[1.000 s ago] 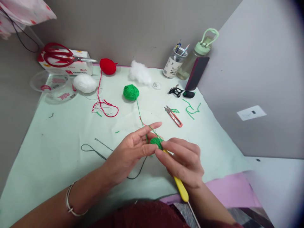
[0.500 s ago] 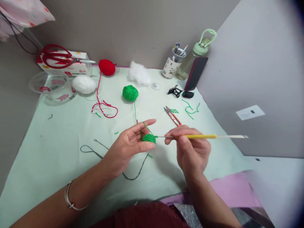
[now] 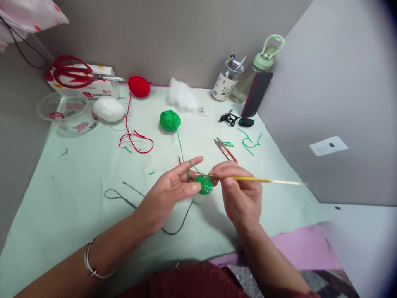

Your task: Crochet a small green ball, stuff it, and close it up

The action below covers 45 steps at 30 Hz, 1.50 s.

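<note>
My left hand (image 3: 169,190) pinches a small green crocheted piece (image 3: 205,185) between thumb and fingers. Green yarn runs over its raised index finger and back to the green yarn ball (image 3: 170,120) on the table. My right hand (image 3: 240,192) is closed around a crochet hook with a yellow handle (image 3: 252,179). The hook's thin metal tip lies at the top edge of the green piece, reaching left toward the left fingers. Whether the tip passes through a stitch is too small to tell. Orange-handled thread snips (image 3: 226,150) lie just beyond my right hand.
Behind are a red yarn ball (image 3: 139,86), a white yarn ball (image 3: 109,109), white stuffing (image 3: 181,94) and a pen cup (image 3: 227,82). Red scissors (image 3: 74,74) rest on a box at the left. A bottle (image 3: 263,62) and a dark phone-like slab (image 3: 257,95) stand right.
My right hand has moved left, bringing the hook's tip to the green piece. The piece has turned in my left hand and now shows more of its stitched side.
</note>
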{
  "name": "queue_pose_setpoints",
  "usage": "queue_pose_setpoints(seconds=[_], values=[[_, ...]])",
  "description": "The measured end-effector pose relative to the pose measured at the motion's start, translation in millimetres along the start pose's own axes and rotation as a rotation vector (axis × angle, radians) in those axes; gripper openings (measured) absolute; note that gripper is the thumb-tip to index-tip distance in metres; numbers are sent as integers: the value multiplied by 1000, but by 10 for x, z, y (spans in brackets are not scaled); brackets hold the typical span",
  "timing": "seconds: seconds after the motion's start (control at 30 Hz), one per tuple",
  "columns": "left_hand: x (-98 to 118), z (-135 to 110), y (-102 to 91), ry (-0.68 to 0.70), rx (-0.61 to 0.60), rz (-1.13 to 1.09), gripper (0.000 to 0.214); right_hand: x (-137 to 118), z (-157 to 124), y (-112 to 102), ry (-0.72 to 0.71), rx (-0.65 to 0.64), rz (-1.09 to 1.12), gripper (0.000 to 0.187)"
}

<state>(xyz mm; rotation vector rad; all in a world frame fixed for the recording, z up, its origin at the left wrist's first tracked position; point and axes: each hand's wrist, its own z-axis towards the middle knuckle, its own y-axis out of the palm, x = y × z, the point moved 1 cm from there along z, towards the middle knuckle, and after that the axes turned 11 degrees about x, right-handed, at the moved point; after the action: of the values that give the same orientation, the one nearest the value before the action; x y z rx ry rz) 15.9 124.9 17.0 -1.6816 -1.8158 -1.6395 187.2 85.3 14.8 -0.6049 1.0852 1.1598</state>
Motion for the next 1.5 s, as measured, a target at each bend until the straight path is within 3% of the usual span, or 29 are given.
queue_pose_setpoints(seconds=[0.23, 0.43, 0.53, 0.67, 0.8, 0.9, 1.07, 1.17, 1.5], values=[[61, 0, -16, -94, -38, -37, 71, 13, 102, -2, 192, 3, 212, 12], [72, 30, -52, -58, -125, -44, 63, -45, 114, -35, 307, -20, 279, 10], [46, 27, -41, 8, -104, 3, 66, -57, 68, -31, 247, -21, 252, 10], [-13, 7, -18, 47, -53, 17, 69, -32, -7, 9, 58, 11, 92, 12], [-44, -9, 2, 35, -9, -14, 64, -3, -14, 68, -82, 75, -28, 15], [-36, 4, -12, 4, -24, -30, 68, 19, -3, 88, -99, 95, -41, 16], [47, 59, -117, -73, -163, 12, 92, 75, 2, 66, 91, -23, 102, 12], [93, 73, -175, -86, -238, 22, 90, 82, 5, 73, 214, -63, 193, 10], [92, 91, -219, -28, -335, 39, 86, -9, 77, 77, 315, 79, 222, 11]])
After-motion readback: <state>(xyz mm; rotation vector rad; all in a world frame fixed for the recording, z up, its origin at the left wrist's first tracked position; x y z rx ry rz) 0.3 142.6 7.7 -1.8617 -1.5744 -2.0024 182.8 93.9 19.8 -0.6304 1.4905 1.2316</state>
